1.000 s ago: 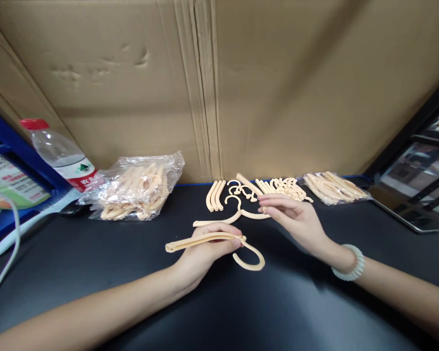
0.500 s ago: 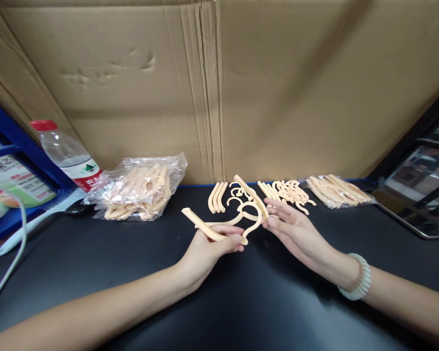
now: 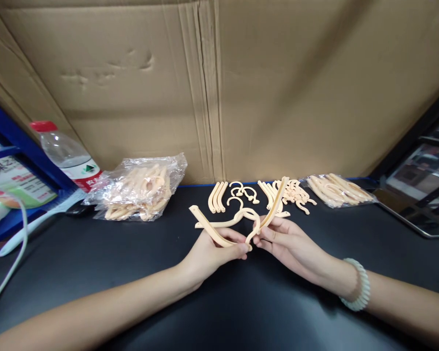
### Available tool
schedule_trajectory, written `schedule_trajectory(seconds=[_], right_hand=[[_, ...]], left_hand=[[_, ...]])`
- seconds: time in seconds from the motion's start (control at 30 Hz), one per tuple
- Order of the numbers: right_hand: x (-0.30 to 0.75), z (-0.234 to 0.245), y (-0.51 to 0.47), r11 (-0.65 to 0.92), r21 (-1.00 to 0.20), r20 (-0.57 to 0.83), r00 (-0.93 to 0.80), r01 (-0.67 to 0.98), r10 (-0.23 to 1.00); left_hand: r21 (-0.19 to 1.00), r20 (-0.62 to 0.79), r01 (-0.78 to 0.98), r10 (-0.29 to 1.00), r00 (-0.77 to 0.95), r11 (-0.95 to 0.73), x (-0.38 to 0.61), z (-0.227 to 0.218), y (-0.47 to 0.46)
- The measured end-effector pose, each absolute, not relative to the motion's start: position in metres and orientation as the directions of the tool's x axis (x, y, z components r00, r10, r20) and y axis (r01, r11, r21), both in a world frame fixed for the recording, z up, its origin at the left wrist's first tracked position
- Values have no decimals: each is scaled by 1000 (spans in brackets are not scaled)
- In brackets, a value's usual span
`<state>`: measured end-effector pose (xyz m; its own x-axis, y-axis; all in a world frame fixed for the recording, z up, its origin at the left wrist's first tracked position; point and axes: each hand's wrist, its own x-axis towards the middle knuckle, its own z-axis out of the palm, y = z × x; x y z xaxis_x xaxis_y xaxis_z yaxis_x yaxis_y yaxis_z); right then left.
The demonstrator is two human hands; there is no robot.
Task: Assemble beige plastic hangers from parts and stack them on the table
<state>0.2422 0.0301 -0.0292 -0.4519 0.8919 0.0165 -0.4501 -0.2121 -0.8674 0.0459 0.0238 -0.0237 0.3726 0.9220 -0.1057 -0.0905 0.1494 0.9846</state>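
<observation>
My left hand (image 3: 214,254) is closed on a cream plastic hanger arm (image 3: 208,226), thumb on its inner end. A curved hanger hook (image 3: 257,227) rises from that end; whether they are fastened is hidden by my fingers. My right hand (image 3: 290,243) pinches a second hanger arm (image 3: 276,204) by its lower end, its grooved side showing. That end is close to the hook, but I cannot tell if they touch. Behind my hands, another hanger piece (image 3: 219,224) lies on the black table (image 3: 219,312).
Three loose arms (image 3: 217,197) and several hooks (image 3: 236,185) lie at the back, with more arms (image 3: 266,195) and a pile of small parts (image 3: 300,194) to the right. Bagged parts (image 3: 139,190) sit left, another bag (image 3: 338,190) right. A bottle (image 3: 64,151) stands by the cardboard wall (image 3: 314,87).
My right hand has moved left and down toward my left hand, and its hanger arm now leans up to the right instead of up to the left. My left hand has shifted slightly right and down.
</observation>
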Motion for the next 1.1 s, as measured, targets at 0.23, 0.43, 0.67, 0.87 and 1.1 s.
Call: schedule_trajectory(seconds=[0.23,0.43,0.67,0.87,1.1], right_hand=[[244,-38,34,10,-974,113,-448,-226,887],[245,-39,35,76,-981,155,-488,-178,859],[242,-38,32,63,-982,143,-491,-175,859],[243,-37,31,62,-985,136,-490,-164,861],[242,-38,30,64,-987,128,-490,-145,862]], left_hand=[[996,-45,-51,932,359,68,46,-25,22],[986,-93,-93,911,401,142,41,-26,25],[963,-147,-136,877,458,232,39,-23,29],[968,-136,-120,861,490,221,38,-23,29],[962,-148,-125,851,503,241,39,-22,30]])
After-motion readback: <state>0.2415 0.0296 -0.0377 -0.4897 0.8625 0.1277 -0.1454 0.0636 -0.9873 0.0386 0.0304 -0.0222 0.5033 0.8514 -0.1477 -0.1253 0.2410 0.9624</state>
